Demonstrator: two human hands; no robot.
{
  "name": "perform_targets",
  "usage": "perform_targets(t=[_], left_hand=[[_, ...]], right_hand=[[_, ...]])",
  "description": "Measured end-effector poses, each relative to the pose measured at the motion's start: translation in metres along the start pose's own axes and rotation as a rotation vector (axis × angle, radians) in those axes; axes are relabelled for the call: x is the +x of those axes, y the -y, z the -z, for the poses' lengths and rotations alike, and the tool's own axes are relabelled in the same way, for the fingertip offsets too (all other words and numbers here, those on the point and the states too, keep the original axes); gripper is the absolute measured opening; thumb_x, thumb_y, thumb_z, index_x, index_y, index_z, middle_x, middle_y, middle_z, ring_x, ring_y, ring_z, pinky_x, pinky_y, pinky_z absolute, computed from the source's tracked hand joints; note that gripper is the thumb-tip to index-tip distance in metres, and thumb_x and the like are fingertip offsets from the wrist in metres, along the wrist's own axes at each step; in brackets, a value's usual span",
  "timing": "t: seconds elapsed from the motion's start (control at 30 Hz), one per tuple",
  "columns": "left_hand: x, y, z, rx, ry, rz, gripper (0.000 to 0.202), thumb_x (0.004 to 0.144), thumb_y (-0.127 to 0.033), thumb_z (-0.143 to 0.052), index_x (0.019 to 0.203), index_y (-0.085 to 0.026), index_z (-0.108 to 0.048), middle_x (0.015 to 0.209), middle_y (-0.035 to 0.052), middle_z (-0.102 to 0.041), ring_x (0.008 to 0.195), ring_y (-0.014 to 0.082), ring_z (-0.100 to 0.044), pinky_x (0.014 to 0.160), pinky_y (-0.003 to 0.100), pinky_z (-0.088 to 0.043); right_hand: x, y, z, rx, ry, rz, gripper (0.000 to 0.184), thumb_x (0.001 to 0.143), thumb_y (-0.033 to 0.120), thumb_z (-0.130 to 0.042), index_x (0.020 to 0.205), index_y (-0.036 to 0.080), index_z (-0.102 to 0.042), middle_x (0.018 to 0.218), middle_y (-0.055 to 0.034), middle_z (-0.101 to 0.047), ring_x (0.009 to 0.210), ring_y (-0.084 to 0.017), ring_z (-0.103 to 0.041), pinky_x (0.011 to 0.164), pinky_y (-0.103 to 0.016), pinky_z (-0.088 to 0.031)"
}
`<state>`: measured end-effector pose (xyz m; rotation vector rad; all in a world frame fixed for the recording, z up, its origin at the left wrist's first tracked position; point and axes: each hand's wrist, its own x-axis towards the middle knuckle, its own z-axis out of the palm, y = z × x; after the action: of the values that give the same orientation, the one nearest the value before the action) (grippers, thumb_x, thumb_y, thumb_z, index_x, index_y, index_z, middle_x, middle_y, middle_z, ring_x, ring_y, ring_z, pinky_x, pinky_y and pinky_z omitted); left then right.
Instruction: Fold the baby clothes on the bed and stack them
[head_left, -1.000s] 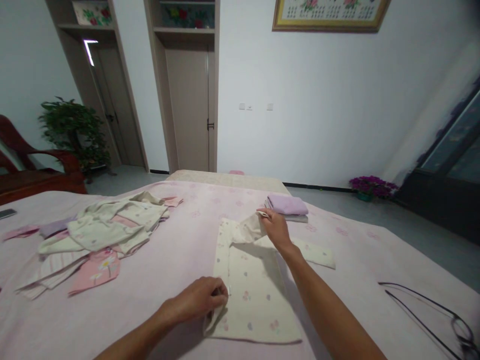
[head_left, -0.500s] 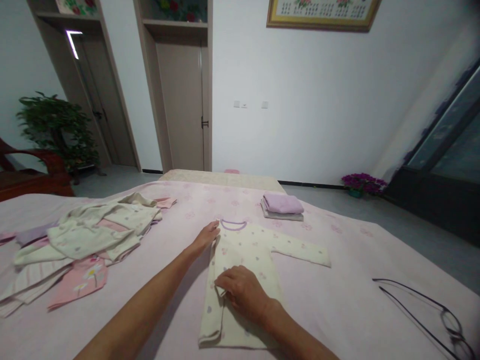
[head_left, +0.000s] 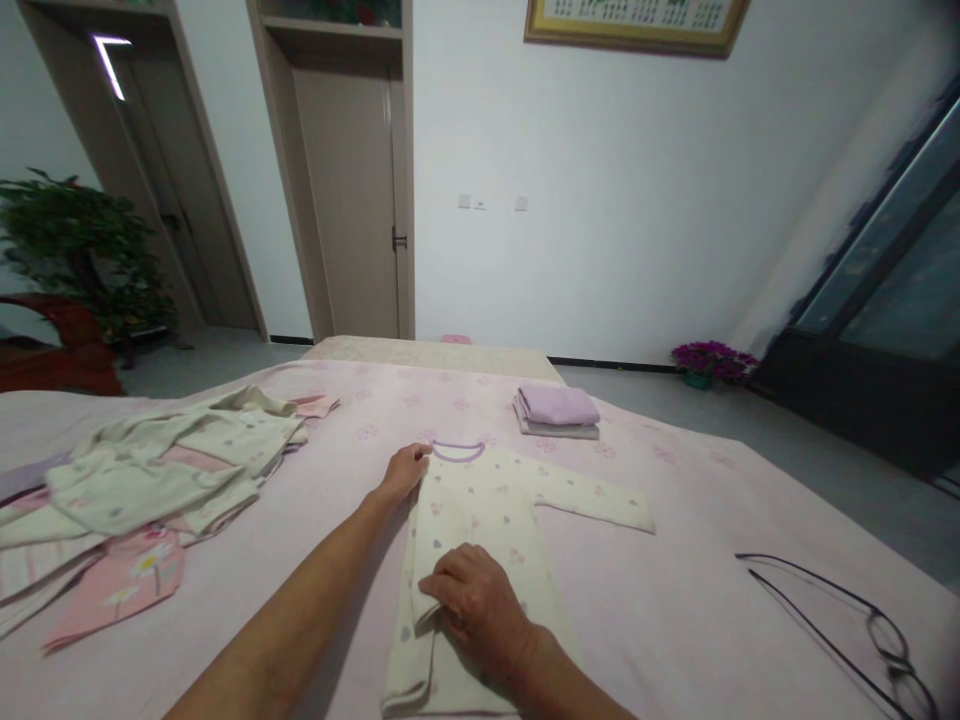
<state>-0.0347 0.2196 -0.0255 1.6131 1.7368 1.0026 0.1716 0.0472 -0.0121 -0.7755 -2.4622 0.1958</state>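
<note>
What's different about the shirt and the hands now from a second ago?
The left hand let go of the shirt's lower left side and moved up beside the purple collar, which has come into sight. The right hand came down toward the person, holding the folded-over part. The stretched-out sleeve, folded stack and glasses stayed put.

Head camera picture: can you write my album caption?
Left hand beside the purple neckline, right hand on the folded sleeve of a cream shirt on pink cloth.
</note>
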Motion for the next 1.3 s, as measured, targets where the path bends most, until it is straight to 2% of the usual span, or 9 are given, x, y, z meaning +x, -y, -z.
perform_targets(t=[0.1,0.27,0.33,0.43,0.57,0.7,0.8,0.93,1.3], left_hand=[[0.003,0.002,0.0,0.072,0.014,-0.016,0.037,0.08,-0.01,-0.057,0.115,-0.014,-0.07,0.106,0.0084,-0.074,0.098,0.0193,-0.067,0.088,0.027,-0.047],[0.004,0.002,0.002,0.17,0.017,-0.041,0.037,0.08,-0.013,-0.062,0.116,-0.015,-0.07,0.095,0.0056,-0.072,0.09,0.0184,-0.064,0.084,0.027,-0.046],[0.004,0.003,0.001,0.195,0.014,-0.055,0.037,0.08,-0.014,-0.063,0.116,-0.016,-0.07,0.093,0.0047,-0.07,0.087,0.0173,-0.063,0.082,0.027,-0.046],[0.004,0.004,0.0,0.218,0.003,-0.072,0.037,0.079,-0.014,-0.064,0.115,-0.016,-0.07,0.09,0.0035,-0.068,0.084,0.0156,-0.062,0.081,0.026,-0.045],[0.002,0.005,-0.001,0.231,-0.024,-0.084,0.035,0.08,-0.014,-0.064,0.114,-0.017,-0.071,0.09,0.0034,-0.066,0.086,0.0152,-0.061,0.082,0.025,-0.045],[0.0,0.005,0.0,0.223,-0.044,-0.087,0.036,0.079,-0.015,-0.066,0.115,-0.017,-0.071,0.092,0.0045,-0.066,0.088,0.0162,-0.061,0.082,0.026,-0.046],[0.0,0.007,0.0,0.208,-0.06,-0.075,0.036,0.079,-0.017,-0.068,0.114,-0.017,-0.071,0.094,0.0051,-0.068,0.088,0.0167,-0.062,0.081,0.026,-0.047],[0.003,0.01,-0.003,0.2,-0.08,-0.048,0.034,0.08,-0.017,-0.066,0.114,-0.016,-0.071,0.094,0.0054,-0.07,0.086,0.0167,-0.064,0.078,0.025,-0.047],[-0.007,0.008,-0.01,0.235,-0.207,-0.03,0.028,0.082,-0.021,-0.064,0.109,-0.018,-0.071,0.094,0.0045,-0.065,0.086,0.0155,-0.063,0.082,0.025,-0.048]], right_hand=[[0.002,0.001,-0.001,-0.062,-0.007,-0.017,0.025,0.078,0.017,-0.07,0.101,0.024,-0.066,0.088,-0.0033,-0.061,0.081,-0.02,-0.049,0.072,-0.032,-0.032],[0.002,0.006,0.003,-0.075,0.079,0.013,0.01,0.087,0.027,-0.064,0.097,0.024,-0.064,0.087,-0.0025,-0.058,0.082,-0.019,-0.048,0.071,-0.032,-0.031],[0.001,0.01,0.006,-0.053,0.1,0.005,0.011,0.089,0.033,-0.062,0.095,0.024,-0.063,0.088,-0.0025,-0.058,0.084,-0.019,-0.048,0.073,-0.032,-0.031],[0.0,0.013,0.007,-0.013,0.109,-0.008,0.023,0.088,0.045,-0.063,0.092,0.023,-0.063,0.09,-0.0026,-0.058,0.086,-0.02,-0.048,0.076,-0.034,-0.032],[-0.003,0.013,0.005,0.013,0.129,0.026,0.05,0.075,0.068,-0.067,0.097,0.024,-0.064,0.092,-0.003,-0.058,0.084,-0.02,-0.048,0.075,-0.035,-0.032],[-0.005,0.012,0.004,0.039,0.192,0.069,0.062,0.07,0.075,-0.066,0.108,0.026,-0.064,0.094,-0.0026,-0.058,0.084,-0.02,-0.05,0.077,-0.036,-0.033],[-0.004,0.013,0.005,0.05,0.245,0.136,0.062,0.072,0.077,-0.062,0.107,0.025,-0.063,0.092,-0.0024,-0.058,0.082,-0.019,-0.05,0.074,-0.034,-0.033],[-0.001,0.017,0.007,0.015,0.282,0.209,0.055,0.075,0.074,-0.061,0.095,0.023,-0.064,0.088,-0.0016,-0.058,0.077,-0.017,-0.048,0.069,-0.033,-0.033],[-0.004,0.025,0.009,-0.017,0.283,0.334,0.029,0.082,0.046,-0.066,0.073,0.022,-0.054,0.076,0.0012,-0.058,0.075,-0.016,-0.048,0.075,-0.033,-0.034]])
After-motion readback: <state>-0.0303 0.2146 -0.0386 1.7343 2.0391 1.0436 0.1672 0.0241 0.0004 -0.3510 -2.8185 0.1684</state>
